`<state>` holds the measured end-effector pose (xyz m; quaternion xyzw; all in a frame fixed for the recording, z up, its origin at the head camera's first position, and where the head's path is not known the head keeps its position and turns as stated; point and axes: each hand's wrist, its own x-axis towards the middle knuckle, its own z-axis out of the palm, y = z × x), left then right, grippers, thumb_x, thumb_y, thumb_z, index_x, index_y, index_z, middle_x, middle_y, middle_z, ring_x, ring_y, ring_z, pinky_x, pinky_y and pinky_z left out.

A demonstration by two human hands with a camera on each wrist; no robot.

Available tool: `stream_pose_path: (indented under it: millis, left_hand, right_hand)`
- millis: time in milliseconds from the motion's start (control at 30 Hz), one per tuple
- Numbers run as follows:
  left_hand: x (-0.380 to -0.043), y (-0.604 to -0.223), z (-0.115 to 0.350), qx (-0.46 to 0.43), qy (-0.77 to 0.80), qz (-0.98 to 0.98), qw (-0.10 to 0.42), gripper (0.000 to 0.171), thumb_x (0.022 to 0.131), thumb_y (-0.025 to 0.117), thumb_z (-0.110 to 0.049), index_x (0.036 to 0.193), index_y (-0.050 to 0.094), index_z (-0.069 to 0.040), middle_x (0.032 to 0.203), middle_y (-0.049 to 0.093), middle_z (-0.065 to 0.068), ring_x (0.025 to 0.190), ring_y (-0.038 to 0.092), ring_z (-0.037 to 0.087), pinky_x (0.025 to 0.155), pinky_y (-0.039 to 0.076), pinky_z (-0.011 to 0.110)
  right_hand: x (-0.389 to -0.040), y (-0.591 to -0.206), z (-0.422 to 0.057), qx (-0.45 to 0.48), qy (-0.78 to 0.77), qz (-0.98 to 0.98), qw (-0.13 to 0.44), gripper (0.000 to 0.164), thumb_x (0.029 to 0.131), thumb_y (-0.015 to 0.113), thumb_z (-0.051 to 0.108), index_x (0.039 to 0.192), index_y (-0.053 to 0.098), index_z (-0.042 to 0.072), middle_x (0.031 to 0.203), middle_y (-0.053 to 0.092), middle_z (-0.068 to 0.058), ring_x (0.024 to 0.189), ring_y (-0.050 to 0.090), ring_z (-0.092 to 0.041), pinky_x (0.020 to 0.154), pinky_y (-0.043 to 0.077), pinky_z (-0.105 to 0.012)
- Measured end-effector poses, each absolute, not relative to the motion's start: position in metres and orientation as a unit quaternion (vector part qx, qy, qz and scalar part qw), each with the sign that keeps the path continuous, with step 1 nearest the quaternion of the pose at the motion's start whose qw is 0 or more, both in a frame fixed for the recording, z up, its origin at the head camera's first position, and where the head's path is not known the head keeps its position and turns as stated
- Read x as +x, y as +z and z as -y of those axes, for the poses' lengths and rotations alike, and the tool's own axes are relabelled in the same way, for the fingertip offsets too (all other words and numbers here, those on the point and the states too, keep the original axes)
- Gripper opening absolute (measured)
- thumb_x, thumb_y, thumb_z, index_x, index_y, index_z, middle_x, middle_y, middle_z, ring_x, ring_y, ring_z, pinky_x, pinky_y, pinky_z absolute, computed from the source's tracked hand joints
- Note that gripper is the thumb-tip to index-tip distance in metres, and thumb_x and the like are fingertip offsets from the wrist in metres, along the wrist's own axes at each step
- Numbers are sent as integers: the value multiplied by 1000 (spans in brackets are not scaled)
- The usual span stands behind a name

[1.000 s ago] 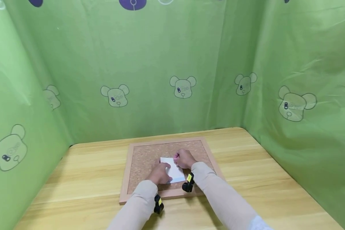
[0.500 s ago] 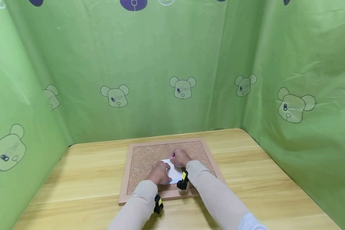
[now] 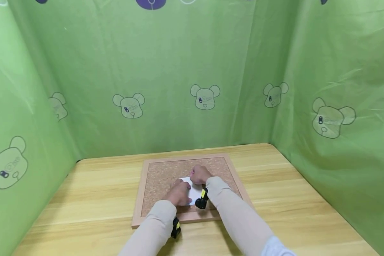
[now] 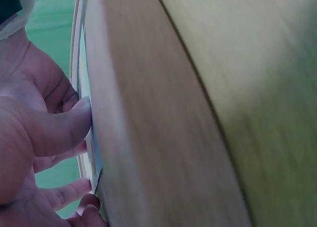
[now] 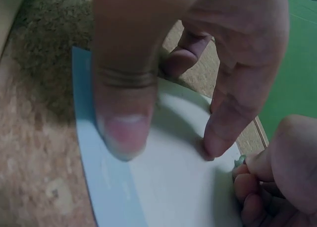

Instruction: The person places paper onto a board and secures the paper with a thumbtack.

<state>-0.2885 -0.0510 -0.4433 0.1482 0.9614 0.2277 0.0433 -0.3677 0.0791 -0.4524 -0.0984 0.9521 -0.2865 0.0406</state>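
Observation:
A white card [image 3: 194, 192] with a light blue strip along one edge lies on a framed cork board [image 3: 160, 177]. My left hand [image 3: 178, 193] rests on the card's left part. In the right wrist view, its thumb [image 5: 124, 130] and a finger [image 5: 228, 118] press the card flat, spread apart. At the card's far edge, my right hand [image 3: 200, 174] pinches a small pale green push pin [image 5: 240, 161] between thumb and curled fingers. The pin's tip is hidden behind the fingers. The left wrist view catches the left thumb [image 4: 64, 128] against the card, low over the board.
The board's wooden frame [image 3: 192, 217] runs around the cork. Beneath it is a light wood table [image 3: 96, 199]. Green curtains [image 3: 166, 71] with bear drawings stand close behind the table and on both sides.
My right hand has shifted left along the card's far edge, covering more of the card in the head view. The left hand has stayed nearly in place on the card.

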Motion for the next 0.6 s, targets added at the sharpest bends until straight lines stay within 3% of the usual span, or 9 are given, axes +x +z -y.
stream_pose_path:
  millis: [167, 300, 600]
  left_hand:
    - [-290, -443, 51, 142, 228, -962, 52, 39, 73, 83, -15, 106, 67, -2, 120, 52, 20, 107, 48, 39, 93, 42, 47]
    - [-291, -442, 51, 145, 229, -961, 55, 39, 72, 82, -14, 106, 66, -2, 121, 51, 21, 106, 49, 40, 91, 45, 47]
    - [-293, -444, 55, 157, 236, -957, 54, 41, 68, 81, -10, 105, 66, -1, 111, 51, 17, 95, 51, 31, 85, 48, 41]
  right_hand:
    - [-372, -451, -77, -100, -260, -959, 59, 27, 79, 53, 3, 57, 41, 15, 56, 39, 1, 53, 41, -13, 45, 31, -23]
    - [-376, -449, -74, -99, -232, -965, 74, 22, 81, 54, 5, 61, 47, 11, 62, 47, -4, 56, 45, -16, 47, 35, -25]
    - [-383, -448, -69, -75, -192, -973, 107, 11, 76, 56, 4, 65, 55, 7, 67, 55, -9, 57, 48, -18, 45, 36, -25]
